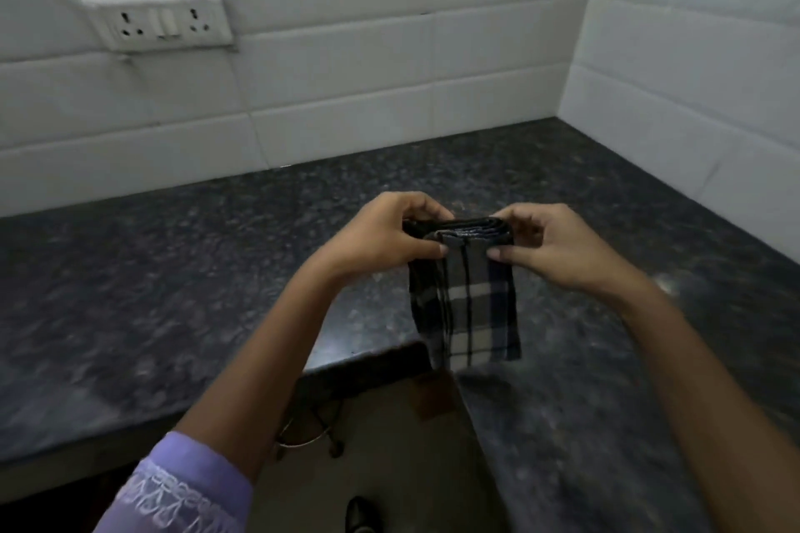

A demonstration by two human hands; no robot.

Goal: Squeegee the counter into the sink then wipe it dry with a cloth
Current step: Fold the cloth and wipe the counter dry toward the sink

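Observation:
A folded checked cloth [469, 307] in black, grey and white hangs in the air above the inner corner of the dark speckled counter [173, 281]. My left hand [385, 234] pinches its top left edge. My right hand [550, 242] pinches its top right edge. The cloth's lower part hangs free over the counter's front edge. No sink or squeegee is in view.
The L-shaped counter runs along white tiled walls at the back and right. A white socket and switch plate [166, 24] sits on the back wall at upper left. Below the counter's edge are the floor, a wire stand [311, 428] and a dark shoe [361, 513].

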